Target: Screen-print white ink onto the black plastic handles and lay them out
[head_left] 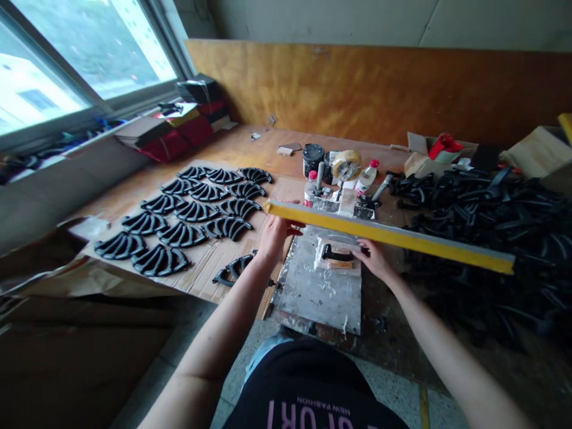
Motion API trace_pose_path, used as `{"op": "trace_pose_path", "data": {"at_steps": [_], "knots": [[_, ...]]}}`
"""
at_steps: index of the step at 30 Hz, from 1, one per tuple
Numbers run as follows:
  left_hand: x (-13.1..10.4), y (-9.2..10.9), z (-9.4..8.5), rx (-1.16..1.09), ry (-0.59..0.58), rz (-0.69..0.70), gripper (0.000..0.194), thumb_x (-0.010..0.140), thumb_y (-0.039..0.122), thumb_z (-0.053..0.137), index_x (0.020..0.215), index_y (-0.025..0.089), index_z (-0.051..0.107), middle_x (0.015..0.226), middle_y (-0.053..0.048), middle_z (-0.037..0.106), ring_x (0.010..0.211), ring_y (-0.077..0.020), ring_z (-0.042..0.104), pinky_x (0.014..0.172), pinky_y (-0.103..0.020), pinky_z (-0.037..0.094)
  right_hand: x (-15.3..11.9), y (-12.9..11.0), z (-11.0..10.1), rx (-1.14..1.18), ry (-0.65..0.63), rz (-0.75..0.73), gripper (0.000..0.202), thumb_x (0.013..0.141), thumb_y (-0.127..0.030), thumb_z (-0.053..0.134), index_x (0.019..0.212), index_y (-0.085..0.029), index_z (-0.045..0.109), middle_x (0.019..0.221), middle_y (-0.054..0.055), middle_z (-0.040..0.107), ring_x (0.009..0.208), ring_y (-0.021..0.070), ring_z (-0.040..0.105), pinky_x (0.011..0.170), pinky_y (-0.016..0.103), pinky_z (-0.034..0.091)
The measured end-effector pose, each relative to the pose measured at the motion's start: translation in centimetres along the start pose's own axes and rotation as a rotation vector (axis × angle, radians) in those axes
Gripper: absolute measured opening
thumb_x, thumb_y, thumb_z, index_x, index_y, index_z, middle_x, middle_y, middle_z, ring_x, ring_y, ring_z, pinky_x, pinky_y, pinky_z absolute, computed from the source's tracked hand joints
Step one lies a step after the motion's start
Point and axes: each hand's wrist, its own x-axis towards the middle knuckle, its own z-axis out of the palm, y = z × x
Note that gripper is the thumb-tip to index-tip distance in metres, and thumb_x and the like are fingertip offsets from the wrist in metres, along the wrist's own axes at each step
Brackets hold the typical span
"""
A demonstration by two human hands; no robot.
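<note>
A curved black handle-shaped part (337, 255) lies on a small pale-and-tan block on a flat metal plate (319, 298). My right hand (373, 256) has its fingers closed at the right end of this part. To the left, my left hand (273, 238) hovers by the plate's upper left edge, fingers apart and pointing right, with nothing visible in them. A yellow bar (388, 234) crosses the view in front and hides some of the left fingertips. Below the left wrist, a black ribbed part (233, 269) rests on the cardboard.
Rows of black fan-shaped parts (181, 211) lie on cardboard (205, 280) at left. A large heap of loose black parts (487, 238) covers the right side. Behind the plate stand red-capped bottles (367, 177), a black jar (313, 158) and a tape roll (347, 165).
</note>
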Motion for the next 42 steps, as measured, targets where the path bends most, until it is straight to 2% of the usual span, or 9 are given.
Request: {"op": "trace_pose_path", "data": {"at_steps": [5, 9, 12, 15, 19, 23, 26, 36, 42], "knots": [[-1.5, -1.9, 0.7, -0.02, 0.054, -0.078, 0.057, 0.088, 0.065, 0.041, 0.115, 0.017, 0.055, 0.086, -0.006, 0.068, 0.073, -0.0143, 0.063, 0.061, -0.024, 0.05, -0.9, -3.4, 2.6, -0.166, -0.079, -0.107, 0.017, 0.085, -0.02, 0.063, 0.101, -0.022, 0.069, 0.101, 0.007, 0.068, 0.1, 0.0229, 0.06, 0.094, 0.039, 0.046], [-7.1, -6.5, 0.4, 0.023, -0.105, -0.504, 0.066, 0.08, 0.07, 0.051, 0.115, 0.014, 0.056, 0.093, -0.013, 0.071, 0.073, -0.0189, 0.066, 0.054, -0.026, 0.049, -0.9, -7.7, 2.3, -0.148, -0.027, -0.183, 0.014, 0.091, -0.025, 0.055, 0.095, -0.023, 0.068, 0.093, 0.007, 0.064, 0.096, 0.0239, 0.057, 0.089, 0.037, 0.046], [-10.3, -9.3, -0.6, -0.057, -0.001, -0.595, 0.066, 0.078, 0.073, 0.049, 0.108, 0.016, 0.056, 0.1, -0.015, 0.069, 0.076, -0.02, 0.067, 0.054, -0.027, 0.05, -1.3, -12.8, 4.7, -0.174, -0.052, -0.4, 0.018, 0.094, -0.026, 0.051, 0.098, -0.023, 0.068, 0.091, 0.009, 0.062, 0.093, 0.0257, 0.055, 0.085, 0.038, 0.044], [-11.6, -10.8, -4.1, -0.069, 0.266, -0.519, 0.057, 0.077, 0.072, 0.052, 0.092, 0.017, 0.054, 0.085, -0.009, 0.067, 0.066, -0.015, 0.064, 0.05, -0.022, 0.044, -1.3, -17.8, 8.8, -0.16, -0.149, -0.595, 0.022, 0.097, -0.027, 0.046, 0.101, -0.023, 0.067, 0.092, 0.009, 0.062, 0.092, 0.0251, 0.054, 0.084, 0.038, 0.042], [-13.1, -12.5, -13.2, 0.171, 0.549, -0.533, 0.056, 0.079, 0.073, 0.043, 0.081, 0.017, 0.051, 0.071, -0.005, 0.065, 0.056, -0.0123, 0.058, 0.049, -0.022, 0.043, 0.8, -21.9, 14.7, -0.126, -0.309, -0.631, 0.026, 0.096, -0.038, 0.05, 0.112, -0.023, 0.064, 0.102, 0.008, 0.064, 0.099, 0.0232, 0.053, 0.085, 0.035, 0.041], [-14.8, -14.9, -21.3, 0.489, 0.699, -0.696, 0.056, 0.086, 0.067, 0.026, 0.087, 0.017, 0.051, 0.077, -0.007, 0.068, 0.059, -0.0139, 0.061, 0.052, -0.025, 0.046, 3.7, -23.5, 19.9, -0.256, -0.457, -0.495, 0.032, 0.096, -0.044, 0.048, 0.117, -0.025, 0.064, 0.103, 0.008, 0.065, 0.106, 0.0237, 0.05, 0.084, 0.034, 0.04], [-15.1, -16.4, -24.3, 0.569, 0.664, -0.776, 0.053, 0.089, 0.062, 0.025, 0.088, 0.016, 0.052, 0.074, -0.008, 0.069, 0.058, -0.0158, 0.063, 0.051, -0.026, 0.047, 4.7, -23.8, 22.7, -0.362, -0.507, -0.414, 0.039, 0.095, -0.05, 0.047, 0.121, -0.026, 0.062, 0.105, 0.01, 0.064, 0.108, 0.0259, 0.049, 0.086, 0.036, 0.038], [-13.0, -16.5, -26.5, 0.854, 0.419, -0.907, 0.054, 0.091, 0.057, 0.029, 0.068, 0.019, 0.058, 0.057, -0.008, 0.068, 0.064, -0.023, 0.068, 0.064, -0.031, 0.049, 5.0, -24.6, 24.3, -0.424, -0.6, -0.365, 0.047, 0.096, -0.055, 0.039, 0.096, -0.02, 0.071, 0.101, 0.012, 0.069, 0.11, 0.0273, 0.05, 0.09, 0.037, 0.037], [-9.5, -14.9, -27.5, 1.055, 0.466, -0.808, 0.047, 0.092, 0.052, 0.033, 0.087, 0.017, 0.064, 0.095, -0.015, 0.073, 0.098, -0.0288, 0.067, 0.084, -0.038, 0.049, 5.2, -25.4, 24.1, -0.368, -0.675, -0.368, 0.041, 0.095, -0.05, 0.045, 0.117, -0.022, 0.066, 0.107, 0.012, 0.07, 0.108, 0.026, 0.054, 0.086, 0.034, 0.041]]}}
